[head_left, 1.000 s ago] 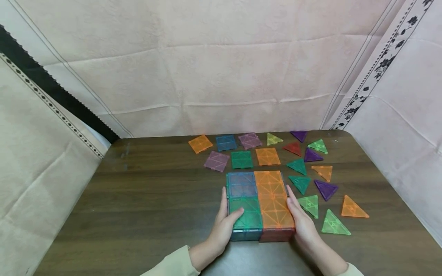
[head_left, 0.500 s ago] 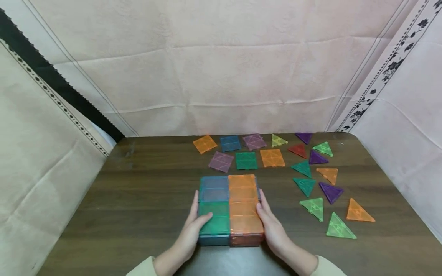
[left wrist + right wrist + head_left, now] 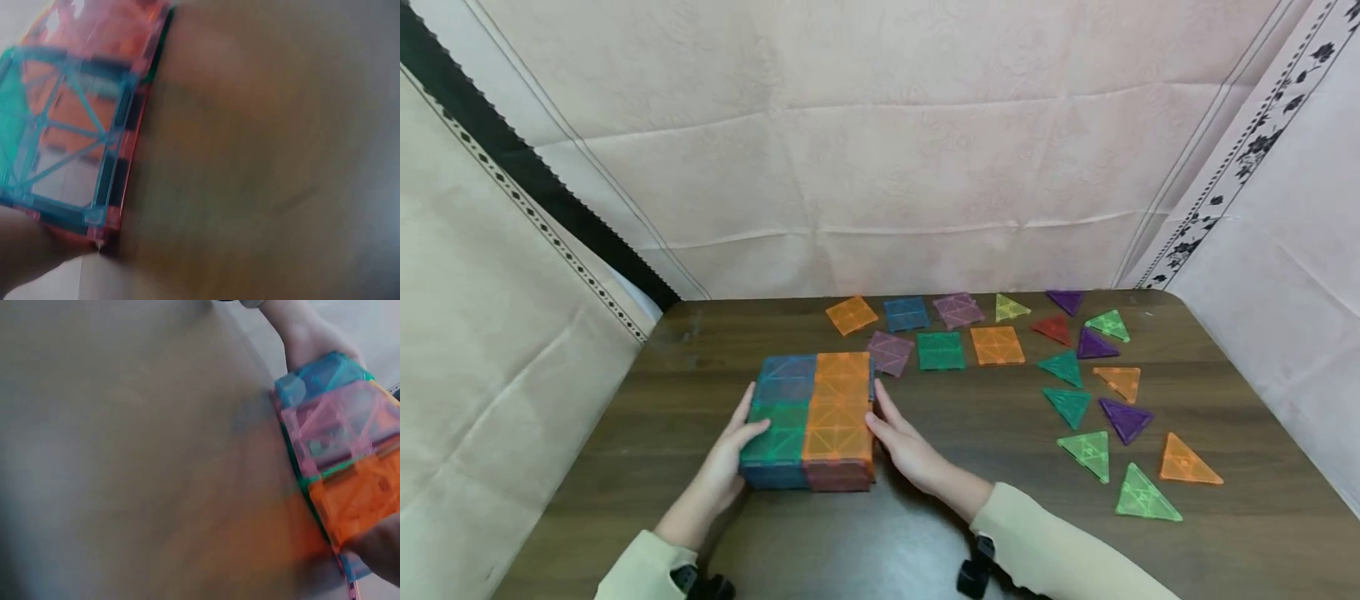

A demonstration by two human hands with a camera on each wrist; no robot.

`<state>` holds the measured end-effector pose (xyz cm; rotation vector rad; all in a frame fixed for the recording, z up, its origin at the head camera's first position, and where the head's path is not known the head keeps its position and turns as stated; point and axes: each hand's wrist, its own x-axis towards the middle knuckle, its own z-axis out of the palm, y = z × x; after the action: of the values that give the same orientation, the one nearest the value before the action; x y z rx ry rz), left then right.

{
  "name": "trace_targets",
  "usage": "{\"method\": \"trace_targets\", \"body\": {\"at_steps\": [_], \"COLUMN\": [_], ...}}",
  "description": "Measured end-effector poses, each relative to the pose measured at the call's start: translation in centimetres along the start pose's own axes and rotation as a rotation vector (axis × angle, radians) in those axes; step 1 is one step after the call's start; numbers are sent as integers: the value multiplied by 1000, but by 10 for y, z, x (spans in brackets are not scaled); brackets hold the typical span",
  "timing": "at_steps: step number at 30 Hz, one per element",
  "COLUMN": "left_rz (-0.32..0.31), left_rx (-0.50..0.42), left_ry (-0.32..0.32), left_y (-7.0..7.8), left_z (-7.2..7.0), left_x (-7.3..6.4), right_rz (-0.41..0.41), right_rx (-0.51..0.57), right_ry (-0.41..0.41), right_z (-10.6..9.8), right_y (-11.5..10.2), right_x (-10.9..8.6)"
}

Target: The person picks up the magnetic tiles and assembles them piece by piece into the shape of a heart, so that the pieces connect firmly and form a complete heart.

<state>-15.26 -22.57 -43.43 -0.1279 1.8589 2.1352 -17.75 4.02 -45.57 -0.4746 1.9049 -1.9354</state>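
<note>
A flat box of see-through magnetic tiles (image 3: 838,417) is held between both hands, left of the table's middle. Its top has blue, green and orange squares; blue and reddish tiles form the near side. My left hand (image 3: 718,462) grips the left side, thumb over the green top edge. My right hand (image 3: 917,450) holds the right side, thumb near the orange top edge and fingers along the wall. In the left wrist view, a blue-framed tile (image 3: 69,131) shows on the near side. The right wrist view shows pink (image 3: 340,419) and orange tiles (image 3: 362,494).
Square tiles lie flat behind the box, among them a green square (image 3: 941,351) and a purple square (image 3: 890,353) close to its far right corner. Several triangle tiles, such as an orange triangle (image 3: 1187,460), are spread over the right side. A pale cloth (image 3: 880,167) rises behind the table (image 3: 647,433).
Both hands have carried the tile box left across the table, and in the last half second also a little farther back. The loose tiles stay in place while the head view shifts slightly.
</note>
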Motion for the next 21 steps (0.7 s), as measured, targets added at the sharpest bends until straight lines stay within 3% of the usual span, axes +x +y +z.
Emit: {"method": "trace_targets", "body": {"at_steps": [5, 10, 16, 21], "left_rz": [-29, -25, -15, -7], "left_rx": [-12, -4, -9, 4], "left_ry": [-14, 1, 8, 7], "left_y": [13, 22, 31, 35], "left_z": [-38, -65, -87, -97], "left_x": [18, 37, 54, 58], "right_rz": [7, 24, 28, 64], "right_rx": [-74, -132, -143, -133], "right_ry": [-37, -26, -27, -12], "right_z": [10, 19, 26, 30], "right_y": [-1, -6, -10, -14], "right_x": [37, 71, 101, 112]}}
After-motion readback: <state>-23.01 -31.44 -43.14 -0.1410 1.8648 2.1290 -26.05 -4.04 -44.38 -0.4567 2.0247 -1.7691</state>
